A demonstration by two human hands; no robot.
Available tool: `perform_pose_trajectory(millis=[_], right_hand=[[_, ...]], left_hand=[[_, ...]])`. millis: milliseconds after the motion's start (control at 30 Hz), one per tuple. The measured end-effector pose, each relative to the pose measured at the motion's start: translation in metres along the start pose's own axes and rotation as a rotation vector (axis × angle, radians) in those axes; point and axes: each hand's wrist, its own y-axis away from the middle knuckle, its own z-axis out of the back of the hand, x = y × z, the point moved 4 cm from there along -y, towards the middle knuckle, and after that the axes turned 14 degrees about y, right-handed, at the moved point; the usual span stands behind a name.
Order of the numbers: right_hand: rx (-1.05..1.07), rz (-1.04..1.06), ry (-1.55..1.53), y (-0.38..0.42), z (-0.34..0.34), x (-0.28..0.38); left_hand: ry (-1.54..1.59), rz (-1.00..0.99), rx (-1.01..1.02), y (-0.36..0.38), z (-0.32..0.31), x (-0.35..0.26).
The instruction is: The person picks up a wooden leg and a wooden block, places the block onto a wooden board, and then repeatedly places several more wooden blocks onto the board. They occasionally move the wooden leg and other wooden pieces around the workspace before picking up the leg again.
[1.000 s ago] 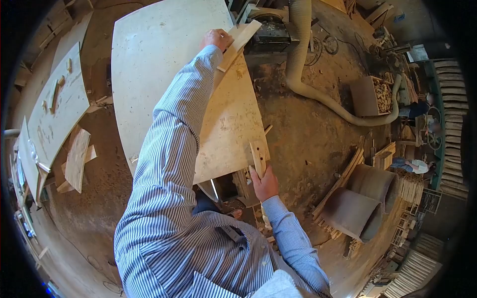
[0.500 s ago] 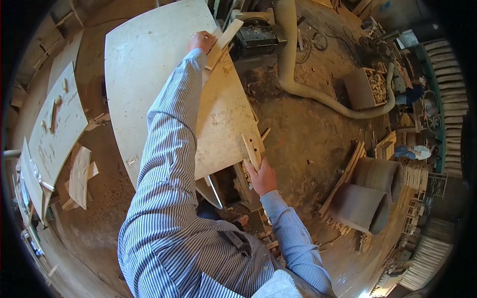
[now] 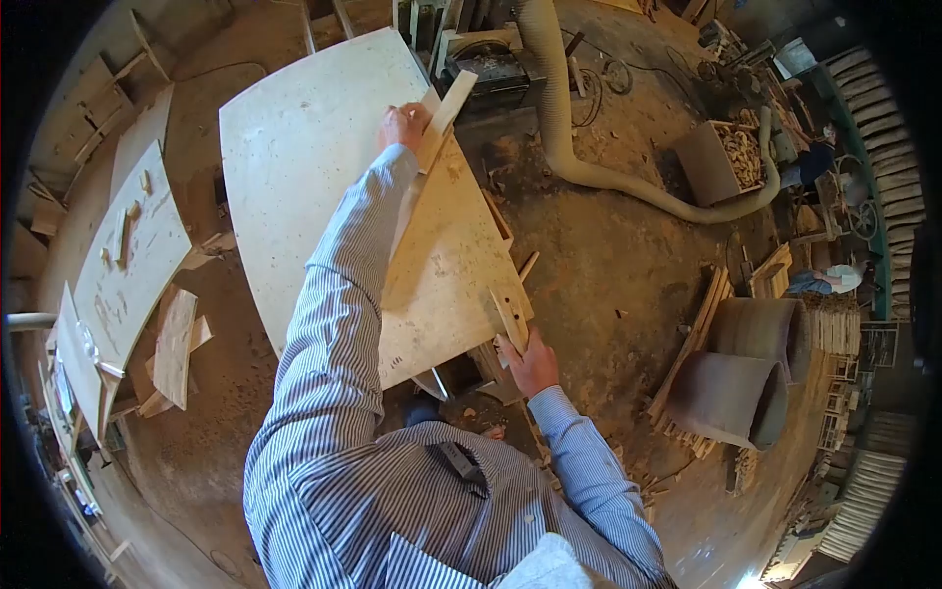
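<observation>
A large pale board (image 3: 285, 177) lies in front of me like a tabletop. My left hand (image 3: 403, 128) is near its far right edge, fingers bent against a long wooden strip (image 3: 453, 106) that slants along that edge. At the near right corner, my right hand (image 3: 532, 363) is closed round the lower end of a small wooden piece with dark holes (image 3: 510, 314). That piece rests over the board's corner. Its grip end is hidden by the fingers.
A dark machine (image 3: 488, 74) stands beyond the board, beside a thick hose (image 3: 569, 162). A bin of offcuts (image 3: 741, 157) and two curved brown drums (image 3: 721, 393) are on the right. Another board (image 3: 123, 265) with small blocks is at left. People are far right.
The view has shifted a little, so the board and both hands appear lower and slightly right. Both hands keep nearly the same places on the wood.
</observation>
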Motion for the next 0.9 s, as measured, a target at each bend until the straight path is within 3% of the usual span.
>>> perform_pose_trajectory(millis=[100, 267, 367, 433, 467, 500, 567, 900], right_hand=[[0.016, 0.016, -0.062, 0.019, -0.001, -0.013], [0.031, -0.021, -0.054, 0.049, -0.001, -0.031], [0.023, -0.021, -0.034, 0.063, -0.011, -0.046], [0.005, -0.020, -0.006, 0.068, -0.013, -0.058], [0.013, -0.012, 0.003, 0.072, -0.013, -0.062], [0.030, -0.007, 0.012, 0.080, -0.015, -0.066], [0.041, -0.022, 0.014, 0.089, -0.020, -0.072], [0.085, -0.069, 0.005, 0.102, -0.013, -0.073]], left_hand=[[0.156, -0.068, -0.036, 0.043, 0.012, -0.023], [0.003, -0.093, -0.086, 0.063, 0.024, -0.039], [-0.207, -0.221, -0.029, 0.078, 0.029, -0.045], [0.016, -0.170, 0.090, 0.107, 0.038, -0.055], [0.048, -0.180, -0.042, 0.103, 0.033, -0.038], [0.041, -0.175, -0.031, 0.106, 0.029, -0.029], [-0.021, 0.036, 0.093, 0.111, 0.026, -0.011], [0.086, 0.115, 0.067, 0.115, 0.005, -0.032]])
